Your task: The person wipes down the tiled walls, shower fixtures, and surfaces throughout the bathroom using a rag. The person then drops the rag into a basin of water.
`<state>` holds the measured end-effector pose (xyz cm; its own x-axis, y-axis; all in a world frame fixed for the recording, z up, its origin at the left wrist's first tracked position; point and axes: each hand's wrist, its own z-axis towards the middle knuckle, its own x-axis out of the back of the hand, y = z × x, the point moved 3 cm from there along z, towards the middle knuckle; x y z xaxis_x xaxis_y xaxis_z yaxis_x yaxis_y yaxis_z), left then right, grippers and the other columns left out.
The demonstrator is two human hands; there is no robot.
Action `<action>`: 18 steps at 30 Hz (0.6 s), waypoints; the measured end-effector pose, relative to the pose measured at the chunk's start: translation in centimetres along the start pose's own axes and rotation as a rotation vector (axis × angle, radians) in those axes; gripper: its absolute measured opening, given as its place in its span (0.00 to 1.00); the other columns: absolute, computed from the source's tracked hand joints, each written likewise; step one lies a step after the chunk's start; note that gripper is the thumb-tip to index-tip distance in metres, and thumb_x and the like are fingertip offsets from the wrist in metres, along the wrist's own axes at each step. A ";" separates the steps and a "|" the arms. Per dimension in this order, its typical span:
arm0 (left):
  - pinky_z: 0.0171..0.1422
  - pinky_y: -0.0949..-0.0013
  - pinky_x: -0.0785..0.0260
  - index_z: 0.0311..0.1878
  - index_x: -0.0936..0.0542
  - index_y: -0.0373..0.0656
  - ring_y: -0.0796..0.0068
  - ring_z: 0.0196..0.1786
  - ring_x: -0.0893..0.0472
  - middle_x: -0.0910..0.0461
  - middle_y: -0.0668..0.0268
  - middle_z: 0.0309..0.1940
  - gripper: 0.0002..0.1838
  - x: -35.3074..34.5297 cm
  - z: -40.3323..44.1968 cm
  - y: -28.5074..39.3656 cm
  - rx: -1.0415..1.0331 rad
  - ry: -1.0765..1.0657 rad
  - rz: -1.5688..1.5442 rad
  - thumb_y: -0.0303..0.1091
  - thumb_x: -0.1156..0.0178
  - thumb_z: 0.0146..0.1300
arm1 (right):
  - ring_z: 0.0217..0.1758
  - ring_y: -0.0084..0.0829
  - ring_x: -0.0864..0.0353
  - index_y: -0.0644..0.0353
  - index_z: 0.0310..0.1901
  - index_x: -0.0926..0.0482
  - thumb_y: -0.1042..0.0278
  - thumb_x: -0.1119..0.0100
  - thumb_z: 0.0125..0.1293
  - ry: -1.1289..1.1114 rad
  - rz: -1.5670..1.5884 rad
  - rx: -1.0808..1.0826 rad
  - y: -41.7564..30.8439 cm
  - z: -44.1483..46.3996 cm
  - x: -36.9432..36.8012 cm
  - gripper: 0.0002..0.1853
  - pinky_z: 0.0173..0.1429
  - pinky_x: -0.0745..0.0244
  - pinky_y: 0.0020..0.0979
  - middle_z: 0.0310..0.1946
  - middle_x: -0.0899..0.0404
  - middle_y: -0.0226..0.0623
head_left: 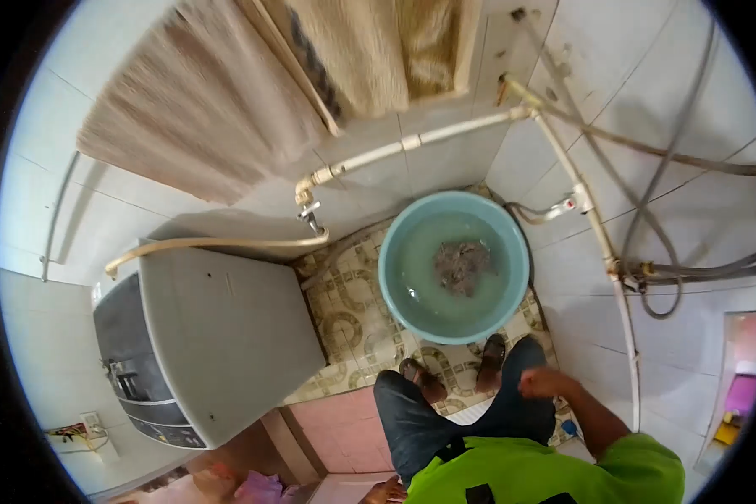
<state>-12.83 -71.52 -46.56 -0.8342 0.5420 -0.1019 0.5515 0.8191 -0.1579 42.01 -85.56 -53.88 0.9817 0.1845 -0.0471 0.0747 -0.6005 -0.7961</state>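
Note:
A round light-blue tub (385,290) stands on the tiled floor in front of my feet. It holds cloudy water, and a clump of greyish-brown wet cloth (464,267) lies in it. Over my right knee, my right hand (546,382) is curled into a loose fist, with nothing showing in it, apart from the tub. My left hand (384,490) is low beside my left thigh, at the pink tiled ledge (336,428); its fingers look stretched out, though part of it is cut off by the frame.
A grey washing machine (235,336) stands on the left. A tap (312,218) on a white wall pipe (420,139) has a hose running to the machine. Towels (202,109) hang above. Grey hoses (672,168) hang on the right wall, near another tap (563,207).

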 end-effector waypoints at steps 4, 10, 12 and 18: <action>0.60 0.63 0.25 0.57 0.22 0.27 0.57 0.49 0.16 0.16 0.49 0.48 0.24 0.8 6.7 6.0 -0.226 0.232 -0.043 0.45 0.46 0.77 | 0.42 0.47 0.15 0.63 0.41 0.17 0.58 0.37 0.65 0.346 -0.496 -0.130 -5.1 12.8 8.9 0.14 0.46 0.21 0.44 0.37 0.17 0.53; 0.62 0.61 0.26 0.59 0.23 0.27 0.56 0.53 0.17 0.18 0.47 0.52 0.22 3.9 12.2 12.7 -0.599 0.627 0.000 0.40 0.46 0.76 | 0.71 0.51 0.29 0.63 0.67 0.28 0.56 0.31 0.60 0.571 -0.501 -0.106 1.9 30.2 18.2 0.35 0.74 0.34 0.46 0.67 0.27 0.55; 0.62 0.60 0.27 0.60 0.24 0.27 0.55 0.55 0.18 0.18 0.47 0.53 0.22 5.2 13.1 14.5 -0.746 0.752 0.022 0.38 0.45 0.76 | 0.76 0.52 0.35 0.64 0.72 0.33 0.55 0.29 0.60 0.584 -0.483 -0.103 3.6 34.6 20.6 0.41 0.79 0.39 0.46 0.72 0.32 0.54; 0.67 0.60 0.30 0.67 0.28 0.29 0.60 0.61 0.21 0.21 0.49 0.60 0.22 3.6 11.7 32.3 -1.308 0.997 0.205 0.34 0.46 0.77 | 0.80 0.60 0.45 0.52 0.79 0.43 0.50 0.25 0.55 0.759 -0.755 -0.043 4.6 41.9 21.3 0.52 0.80 0.42 0.48 0.77 0.43 0.56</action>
<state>1.98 -45.27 -63.53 -0.7072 0.1306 0.6949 0.7039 0.0373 0.7093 55.94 -51.74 -83.84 0.5302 -0.0035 0.8478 0.6995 -0.5634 -0.4397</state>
